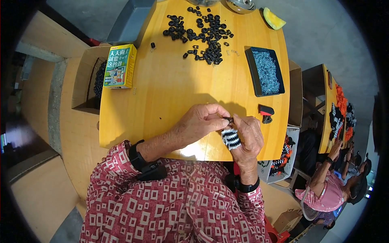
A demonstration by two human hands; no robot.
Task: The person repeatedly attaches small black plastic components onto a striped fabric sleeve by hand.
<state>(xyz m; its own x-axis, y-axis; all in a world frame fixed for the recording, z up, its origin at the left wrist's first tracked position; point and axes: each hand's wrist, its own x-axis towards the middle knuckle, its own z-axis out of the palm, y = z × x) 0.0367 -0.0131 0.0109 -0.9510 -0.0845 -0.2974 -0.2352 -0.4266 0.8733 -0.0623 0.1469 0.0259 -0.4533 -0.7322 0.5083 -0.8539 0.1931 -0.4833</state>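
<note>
Near the front edge of the table, my two hands meet over a small dark part [229, 120]. My left hand [201, 122] pinches this part between thumb and fingertips. A black-and-white striped knitted piece [231, 139] hangs below it, held against the palm of my right hand [249, 137]. The right fingers curl round the piece, and their tips reach the dark part. How the dark part and the knit join is hidden by the fingers. To the right of my right hand lies a small red-and-black object [266, 110], with a dark piece beside it.
Small black parts [210, 52] are scattered at the table's far side. A black tray [265, 73] of small pale bits sits at the right. A yellow-green carton [120, 67], a grey bin [129, 22] and a melon slice [274, 19] stand around. Co-workers sit at the right.
</note>
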